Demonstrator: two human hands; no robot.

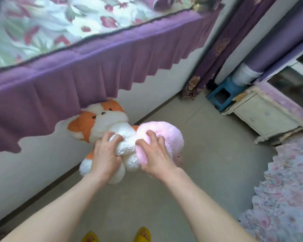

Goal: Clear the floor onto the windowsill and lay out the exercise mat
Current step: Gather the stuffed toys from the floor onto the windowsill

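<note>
An orange and white plush fox [101, 119] lies against the white wall under the windowsill. My left hand [105, 154] grips its white belly fur. A pink plush toy [163, 137] presses against the fox on the right, and my right hand [156, 154] clutches its side. Both toys are low, near the beige tiled floor [217, 163]. The windowsill [59, 32] above carries a floral cushion with a purple pleated skirt [77, 75] hanging down. No exercise mat is in view.
A blue plastic stool [222, 95] stands in the far corner beside a purple curtain [217, 49]. A white nightstand [262, 117] sits to the right, and a floral bed cover [287, 189] hangs at the right edge. My yellow slippers [143, 234] show at the bottom.
</note>
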